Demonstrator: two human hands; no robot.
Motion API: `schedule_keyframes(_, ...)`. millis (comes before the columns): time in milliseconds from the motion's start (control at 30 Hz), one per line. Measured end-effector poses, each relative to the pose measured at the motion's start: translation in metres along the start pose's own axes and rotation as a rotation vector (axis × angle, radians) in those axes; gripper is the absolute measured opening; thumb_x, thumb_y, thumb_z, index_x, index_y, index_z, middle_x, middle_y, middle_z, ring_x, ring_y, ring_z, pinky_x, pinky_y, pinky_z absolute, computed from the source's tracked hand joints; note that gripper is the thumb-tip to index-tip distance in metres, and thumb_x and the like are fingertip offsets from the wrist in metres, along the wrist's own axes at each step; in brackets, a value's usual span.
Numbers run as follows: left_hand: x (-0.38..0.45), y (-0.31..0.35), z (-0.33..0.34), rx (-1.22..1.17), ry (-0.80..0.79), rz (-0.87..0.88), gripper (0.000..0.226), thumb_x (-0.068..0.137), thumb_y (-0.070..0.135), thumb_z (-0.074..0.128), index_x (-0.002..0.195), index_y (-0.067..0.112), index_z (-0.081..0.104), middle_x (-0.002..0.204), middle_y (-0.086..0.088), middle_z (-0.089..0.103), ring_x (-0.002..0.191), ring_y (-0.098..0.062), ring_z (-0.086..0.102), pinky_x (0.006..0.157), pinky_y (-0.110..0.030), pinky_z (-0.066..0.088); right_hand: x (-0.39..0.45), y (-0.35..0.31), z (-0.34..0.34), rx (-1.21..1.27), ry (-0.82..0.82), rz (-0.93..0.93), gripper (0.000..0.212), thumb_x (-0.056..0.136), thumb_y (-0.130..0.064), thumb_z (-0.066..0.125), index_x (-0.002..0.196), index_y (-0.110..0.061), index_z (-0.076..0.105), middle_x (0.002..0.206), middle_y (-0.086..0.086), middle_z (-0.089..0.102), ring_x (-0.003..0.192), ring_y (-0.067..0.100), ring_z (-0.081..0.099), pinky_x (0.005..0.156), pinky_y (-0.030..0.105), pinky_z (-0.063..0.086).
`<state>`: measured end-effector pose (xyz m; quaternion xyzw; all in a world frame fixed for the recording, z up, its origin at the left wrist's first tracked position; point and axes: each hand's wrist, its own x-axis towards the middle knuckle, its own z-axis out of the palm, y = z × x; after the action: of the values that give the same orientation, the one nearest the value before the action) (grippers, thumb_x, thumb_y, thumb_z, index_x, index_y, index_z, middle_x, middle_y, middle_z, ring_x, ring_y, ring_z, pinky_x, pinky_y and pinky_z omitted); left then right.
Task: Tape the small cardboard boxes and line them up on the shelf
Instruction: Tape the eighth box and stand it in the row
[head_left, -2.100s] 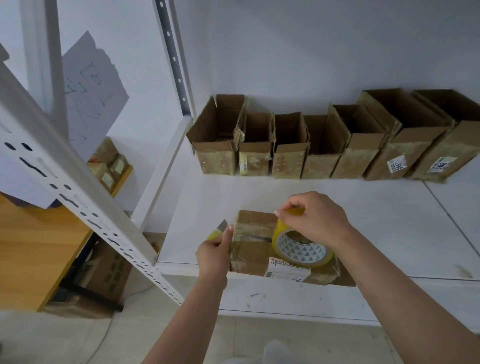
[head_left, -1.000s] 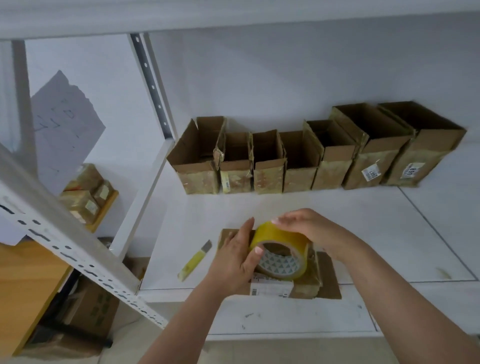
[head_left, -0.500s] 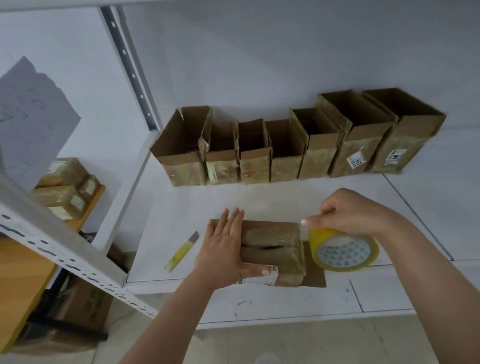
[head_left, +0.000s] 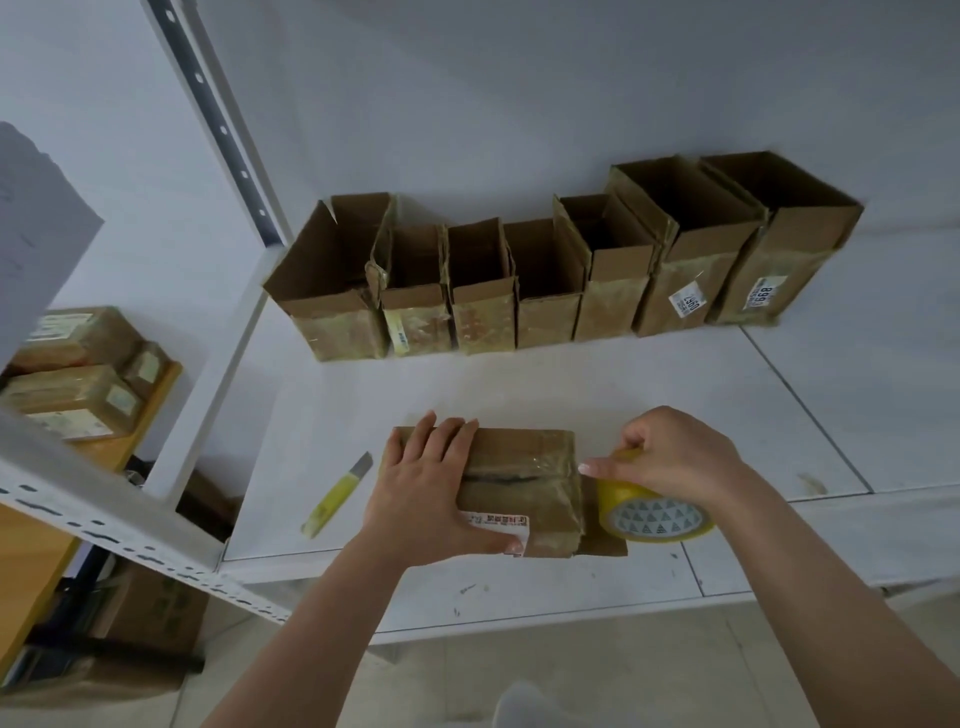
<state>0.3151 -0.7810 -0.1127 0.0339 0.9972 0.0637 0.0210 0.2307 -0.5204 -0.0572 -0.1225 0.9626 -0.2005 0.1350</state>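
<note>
Near the front edge of the white shelf (head_left: 571, 384) lies a small cardboard box (head_left: 524, 483), closed, its top flaps meeting along a dark seam under shiny tape, with a white printed label (head_left: 496, 521) on its near side. The left hand (head_left: 426, 493) rests flat on the left part of the box, fingers straight and together pointing toward the wall, the thumb stretched along the near side and touching the label. The right hand (head_left: 675, 457) grips a roll of yellow tape (head_left: 652, 512) just beside the right end of the box, fingers curled over the top of the roll and the index fingertip reaching toward the box's right edge. A brown flap of cardboard (head_left: 602, 543) lies flat on the shelf below the roll. To the left of the box, apart from it, a yellow utility knife (head_left: 337, 493) lies on the shelf with its blade end pointing away from the person.

Against the back wall a row of seven open boxes (head_left: 561, 275) stands side by side, touching, tops open, the two at the right bearing white labels. Beyond the upright post at the left, taped parcels (head_left: 78, 374) are stacked on a wooden surface.
</note>
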Motion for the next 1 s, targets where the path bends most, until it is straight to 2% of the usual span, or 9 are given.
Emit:
schedule_keyframes(133,-0.001,0.002,0.000,-0.001,-0.001,0.001,0.136,0.047,0.106,0.026,0.155,0.027,0.001,0.161,0.005,0.011,0.150,-0.024,-0.003,0.121,-0.052,0.001,0.001,0.002,0.013,-0.009,-0.028,0.051,0.062,0.063,-0.079,0.066,0.075,-0.018,0.071,0.072,-0.007,0.070,0.066,0.008,0.063,0.055,0.025,0.040)
schedule_keyframes(233,-0.002,0.002,-0.005,0.011,-0.034,0.003,0.135,0.050,0.104,0.026,0.155,0.027,-0.008,0.164,0.005,-0.007,0.149,-0.025,-0.018,0.120,-0.053,-0.006,0.004,0.002,0.016,-0.025,-0.034,0.070,0.061,0.064,-0.077,0.067,0.076,-0.018,0.071,0.073,-0.006,0.070,0.065,0.007,0.063,0.054,0.025,0.039)
schedule_keyframes(367,-0.011,0.014,-0.010,0.068,-0.006,0.202,0.095,0.083,0.079,0.035,0.150,0.041,-0.020,0.152,0.017,-0.036,0.139,-0.018,-0.041,0.116,-0.052,-0.018,0.006,0.000,0.016,-0.062,-0.029,0.069,0.059,0.066,-0.077,0.066,0.074,-0.019,0.070,0.068,-0.008,0.067,0.063,0.007,0.061,0.053,0.025,0.038)
schedule_keyframes(500,-0.020,0.029,0.001,0.039,-0.099,0.272,0.055,0.104,0.046,0.025,0.154,0.041,0.001,0.148,0.030,-0.022,0.140,-0.013,-0.032,0.122,-0.045,-0.002,0.007,-0.001,0.019,-0.065,-0.034,0.069,0.058,0.064,-0.078,0.066,0.065,-0.020,0.063,0.063,-0.009,0.062,0.066,0.013,0.065,0.055,0.025,0.038)
schedule_keyframes(667,-0.009,0.018,0.000,0.095,-0.077,0.301,0.054,0.106,0.041,0.027,0.154,0.041,0.003,0.155,0.028,-0.008,0.141,-0.013,-0.025,0.122,-0.043,0.006,0.009,0.001,0.019,-0.004,-0.013,0.050,0.069,0.064,-0.081,0.063,0.074,-0.013,0.069,0.069,-0.001,0.068,0.070,0.017,0.067,0.058,0.028,0.043)
schedule_keyframes(800,0.008,0.001,-0.009,0.115,-0.033,0.297,0.053,0.106,0.032,0.031,0.153,0.043,0.009,0.156,0.027,0.002,0.146,-0.010,-0.013,0.121,-0.042,0.013,0.016,-0.005,0.015,0.119,-0.035,0.020,0.054,0.072,-0.071,0.065,0.077,-0.018,0.071,0.076,-0.002,0.070,0.071,0.013,0.066,0.071,0.038,0.054)
schedule_keyframes(867,0.007,0.002,-0.009,-0.020,-0.038,0.310,0.052,0.103,0.040,0.039,0.152,0.041,0.020,0.156,0.026,0.014,0.149,-0.009,-0.003,0.120,-0.039,0.011,0.017,-0.011,0.018,0.057,-0.033,0.027,0.049,0.076,-0.066,0.065,0.080,-0.018,0.070,0.079,-0.002,0.069,0.072,0.013,0.065,0.068,0.034,0.052)
schedule_keyframes(933,0.002,0.001,-0.014,-0.400,0.030,0.264,0.051,0.098,0.040,0.053,0.147,0.037,0.036,0.149,0.022,0.035,0.146,-0.005,0.021,0.116,-0.029,0.021,0.018,-0.014,0.022,0.023,-0.017,0.038,0.045,0.078,-0.063,0.063,0.077,-0.018,0.069,0.076,-0.002,0.067,0.070,0.013,0.063,0.061,0.030,0.046)
schedule_keyframes(1000,-0.003,-0.011,-0.021,-0.714,0.316,0.073,0.038,0.097,0.029,0.058,0.133,0.038,0.051,0.126,0.014,0.058,0.118,-0.004,0.054,0.097,-0.013,0.041,0.018,-0.015,0.022,0.031,-0.021,0.044,0.044,0.079,-0.061,0.064,0.073,-0.017,0.067,0.074,-0.001,0.066,0.069,0.014,0.063,0.057,0.028,0.042)
